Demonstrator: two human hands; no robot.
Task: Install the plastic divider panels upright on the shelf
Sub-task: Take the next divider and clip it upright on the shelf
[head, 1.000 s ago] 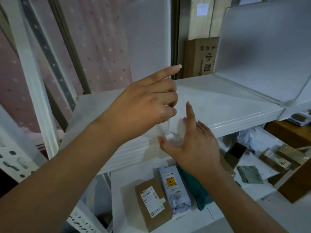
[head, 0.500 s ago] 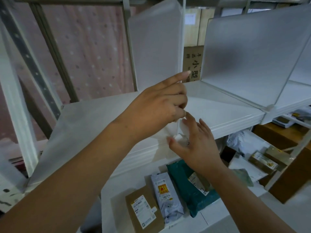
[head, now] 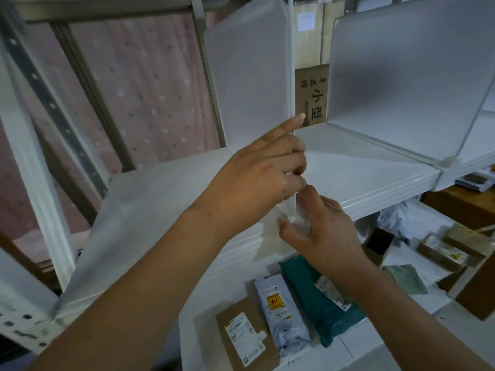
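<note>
Storage-rack shelf [head: 361, 178] | frosted divider panel [head: 249, 76] upright across it | my left hand [head: 257, 180] grips its front edge | my right hand [head: 324, 231] pinches the base clip [head: 296, 223] | risk: clip half-seated, panel tips sideways

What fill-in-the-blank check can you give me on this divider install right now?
The left hand grips the divider panel, which stands ____ on the shelf.
The right hand pinches the clear clip at the shelf's ____ edge.
Below, the teal parcel lies to the ____ of the grey mailer.
Missing words: upright; front; right.
</note>
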